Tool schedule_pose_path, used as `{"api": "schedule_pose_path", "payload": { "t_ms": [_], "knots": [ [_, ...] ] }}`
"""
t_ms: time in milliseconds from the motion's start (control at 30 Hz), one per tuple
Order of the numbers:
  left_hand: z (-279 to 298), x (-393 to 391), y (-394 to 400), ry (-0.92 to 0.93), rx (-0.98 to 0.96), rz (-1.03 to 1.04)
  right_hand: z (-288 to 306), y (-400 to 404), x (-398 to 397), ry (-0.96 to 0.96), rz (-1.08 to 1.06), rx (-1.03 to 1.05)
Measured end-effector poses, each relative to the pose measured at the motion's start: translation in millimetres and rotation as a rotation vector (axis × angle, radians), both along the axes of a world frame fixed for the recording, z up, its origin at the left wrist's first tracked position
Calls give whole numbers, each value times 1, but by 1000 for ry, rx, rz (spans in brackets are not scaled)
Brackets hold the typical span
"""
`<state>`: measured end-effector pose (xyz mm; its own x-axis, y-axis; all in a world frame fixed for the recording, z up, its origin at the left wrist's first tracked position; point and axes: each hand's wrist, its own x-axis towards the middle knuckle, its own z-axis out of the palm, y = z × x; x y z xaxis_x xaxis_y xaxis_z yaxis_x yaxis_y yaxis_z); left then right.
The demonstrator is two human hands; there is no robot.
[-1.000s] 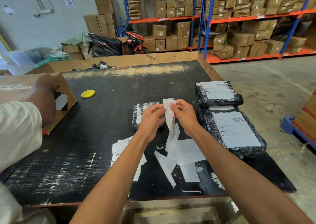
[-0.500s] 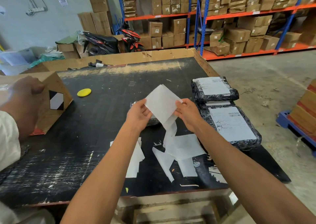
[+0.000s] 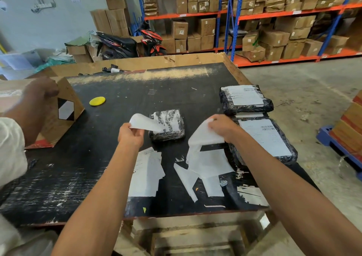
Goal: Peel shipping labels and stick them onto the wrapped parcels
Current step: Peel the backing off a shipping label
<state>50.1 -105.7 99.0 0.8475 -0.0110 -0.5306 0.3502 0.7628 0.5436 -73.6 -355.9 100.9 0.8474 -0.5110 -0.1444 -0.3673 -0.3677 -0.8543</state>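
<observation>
My left hand (image 3: 130,135) pinches a peeled white label (image 3: 144,123), which curls toward a small black-wrapped parcel (image 3: 168,126) lying just right of it. My right hand (image 3: 223,126) holds the separated white backing sheet (image 3: 205,136), hanging down to the table. Two bigger black parcels lie to the right with labels stuck on top: a far one (image 3: 245,99) and a near one (image 3: 266,138), partly behind my right forearm.
Loose backing sheets (image 3: 209,163) and a stack of labels (image 3: 147,169) litter the black table (image 3: 78,167). Another person's hand (image 3: 42,88) rests on a cardboard box (image 3: 64,116) at the left. A yellow disc (image 3: 97,101) lies beyond. A blue pallet (image 3: 337,138) stands at the right.
My hands have pulled apart: the label came off its backing, the left hand keeping the label, the right hand carrying the backing rightward and down.
</observation>
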Motion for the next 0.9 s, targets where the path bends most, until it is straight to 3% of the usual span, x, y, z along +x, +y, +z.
{"api": "schedule_pose_path", "payload": {
  "t_ms": [167, 233, 333, 400, 467, 533, 600, 700, 800, 900],
  "knots": [
    [7, -20, -24, -97, 114, -101, -31, 13, -3, 245, 142, -82],
    [3, -28, -33, -116, 158, -144, -36, 10, -2, 239, 107, -189],
    [-1, -43, -47, -123, 223, -146, -18, 10, -8, -205, -31, -224],
    [0, -50, -56, -120, 249, -131, 1, 12, -12, -405, 115, -143],
    [3, -58, -66, -139, 275, -137, 12, 21, -17, -272, 390, -173],
    [6, -68, -78, -165, 279, -166, 10, 31, -19, -89, 526, -336],
    [9, -81, -90, -194, 283, -188, 0, 38, -18, -83, 468, -591],
    [13, -94, -101, -216, 217, -233, -8, 41, -20, -268, 229, -819],
    [12, -105, -99, -233, -2, -371, -6, 35, -27, -332, 150, -829],
    [5, -107, -87, -253, -144, -430, -3, 19, -26, -278, 74, -695]
  ]
}}
